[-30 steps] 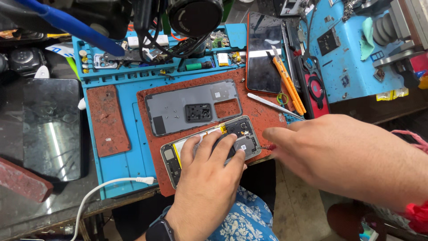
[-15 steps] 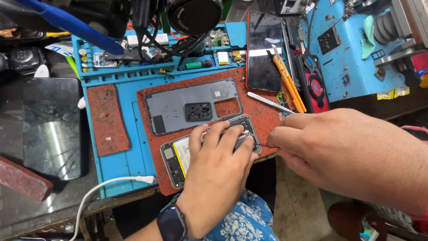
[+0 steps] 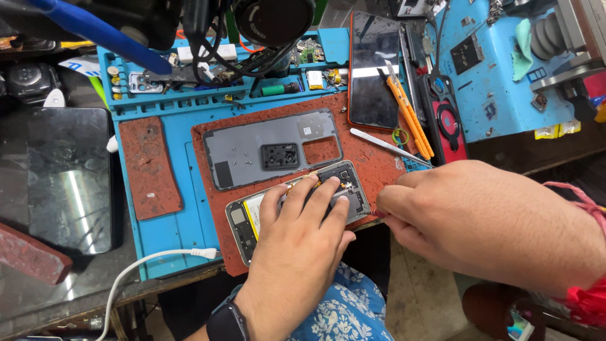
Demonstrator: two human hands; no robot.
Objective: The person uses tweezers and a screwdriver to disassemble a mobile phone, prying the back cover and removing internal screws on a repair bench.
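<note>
At the near edge of the surface, the left hand [image 3: 297,252] lies flat with fingers spread, pressing down the opened smartphone [image 3: 297,205] on the red-brown mat [image 3: 372,167]. The right hand [image 3: 480,221] is pinched shut at the phone's right end; what it grips I cannot tell. The exposed boards look fragile, so the stiff frame edges seem the safest hold. Farther back lies the grey back cover [image 3: 271,148], light and likely flexible.

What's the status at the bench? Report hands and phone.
Left hand flat on the opened phone, fingers spread over it. Right hand pinched shut at the phone's right edge; what it holds is hidden. Back cover lies apart above.
</note>
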